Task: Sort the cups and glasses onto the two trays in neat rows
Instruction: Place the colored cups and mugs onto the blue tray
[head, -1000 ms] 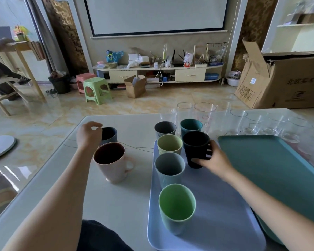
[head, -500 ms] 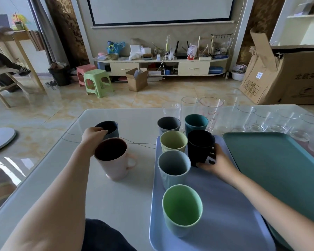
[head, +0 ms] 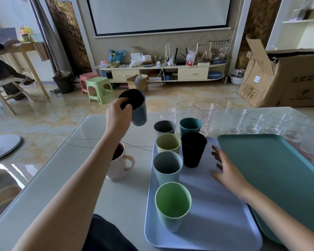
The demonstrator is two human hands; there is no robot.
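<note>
So the left hand point(head: 117, 116) has just lifted the slate-blue ribbed plastic cup point(head: 137, 109) off the tabletop: half a second back it was only closing on the rim next to the pink ceramic mug point(head: 120, 164), and now the cup hangs tilted in the air above the far left part of the table, thumb hooked inside the rim and fingers round the outside. The right hand point(head: 225, 167) has let go of the black plastic cup point(head: 193, 149) it was holding and now rests flat and open on the lavender plastic tray point(head: 212, 214), just beside that cup. My read is the black cup is placed, starting a second row next to the yellow-green point(head: 168, 143), grey ribbed point(head: 167, 167) and light green point(head: 172, 205) cups, and the blue one is probably next in line. The dark grey cup point(head: 164, 126) and teal cup point(head: 190, 125) stand at the tray's far edge; can't tell if they're on it or just off it. The teal plastic tray point(head: 272, 169) has nothing on it and is cut off at the right. The clear glasses point(head: 205, 115) along the far edge blur together, so no count, and my arm hides most of the mug.
</note>
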